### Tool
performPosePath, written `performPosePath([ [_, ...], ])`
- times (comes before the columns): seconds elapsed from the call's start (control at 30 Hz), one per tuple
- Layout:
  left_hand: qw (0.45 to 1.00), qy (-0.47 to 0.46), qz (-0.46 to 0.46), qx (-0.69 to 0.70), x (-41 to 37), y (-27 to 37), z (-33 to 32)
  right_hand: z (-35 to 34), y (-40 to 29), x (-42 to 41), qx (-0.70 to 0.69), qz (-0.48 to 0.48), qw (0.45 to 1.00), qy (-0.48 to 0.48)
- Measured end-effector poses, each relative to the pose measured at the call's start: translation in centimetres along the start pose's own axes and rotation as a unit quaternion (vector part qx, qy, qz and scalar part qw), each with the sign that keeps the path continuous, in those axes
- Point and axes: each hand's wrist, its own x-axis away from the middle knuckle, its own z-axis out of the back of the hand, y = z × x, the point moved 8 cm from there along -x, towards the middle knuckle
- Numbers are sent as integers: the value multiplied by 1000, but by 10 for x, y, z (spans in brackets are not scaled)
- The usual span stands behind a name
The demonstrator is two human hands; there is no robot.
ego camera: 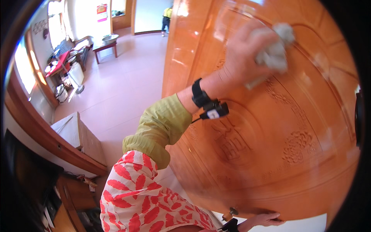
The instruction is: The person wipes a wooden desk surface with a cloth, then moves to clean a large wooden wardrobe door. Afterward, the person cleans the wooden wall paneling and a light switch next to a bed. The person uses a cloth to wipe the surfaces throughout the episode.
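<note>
A crumpled pale grey cloth [272, 55] is bunched in my left hand [246, 55], which presses it on the upper part of a glossy orange-brown wooden door [261, 121]. The hand and cloth are slightly blurred. My left wrist wears a black strap with a small device [214, 110] and a cable, below a rolled green sleeve. Low in view, my right hand [268, 219] holds the door at its edge, thumb and fingers extended; part of it is hidden. A metal and wood door knob [229, 214] is just left of it. The panel bears a carved character and floral relief.
To the left lie a wooden door frame [43, 127] and a pale box-like cabinet [69, 130]. Farther back, a metal basin [110, 38] sits on a small table [104, 47], near a cluttered bench. A person [166, 18] in a yellow top stands far off.
</note>
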Motion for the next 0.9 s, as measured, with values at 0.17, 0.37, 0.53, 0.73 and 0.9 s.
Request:
performPosePath([
  [0.17, 979, -77, -175, 65, 44, 124, -26, -1, 27, 3, -9, 43, 999, -28],
  [0.37, 988, -110, -84, 68, 102, 93, 0, 3, 19, -4, 33, 25, 998, -56],
  [0.53, 996, 1, 71, -59, 122, -19, 61, 0, 20, 2, 47, 44, 996, -69],
  [0.73, 899, 144, 403, -97, 223, -149, 152, -4, 9, 5, 46, 31, 996, -63],
  [0.9, 787, 167, 535, -259, 349, -153, 217, -3, 7, 4, 55, 40, 996, -61],
])
